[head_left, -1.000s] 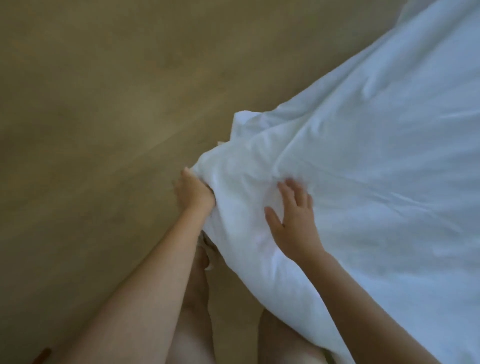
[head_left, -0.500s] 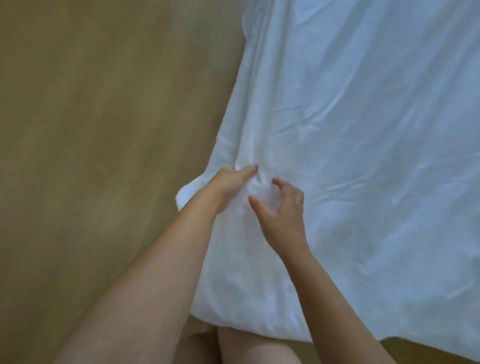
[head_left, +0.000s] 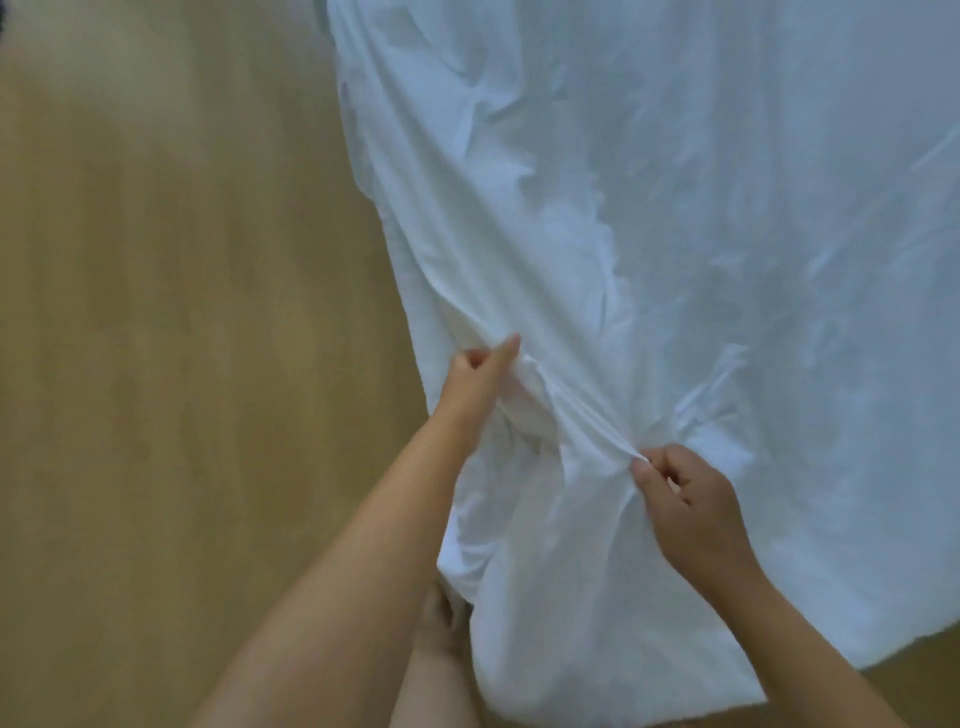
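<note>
Fingers (head_left: 655, 470) of your right hand (head_left: 693, 506) are curled in tight, with thumb and forefinger pinching a small raised ridge of the white sheet (head_left: 675, 208). From that pinch a taut fold runs up and to the left to your left hand (head_left: 480, 382). There the fingers are closed round a bunch of the same cloth, close to the sheet's left edge, and one finger lies stretched out along the fabric. Between your two hands the cloth is gathered into several ridges, and below them it sags in loose, rounded folds. The sheet fills the right and upper part of the view, creased all over. Its left edge runs on a slant from the top centre down to your left hand, and its near edge shows at the lower right. Wooden floor (head_left: 156, 364) covers the left side of the view and shows again beyond the sheet's near edge at the lower right. Whether the sheet lies flat on the floor or is partly lifted, you cannot tell from this view. Your bare foot (head_left: 435, 621) is just beside the sheet's lower left folds.
</note>
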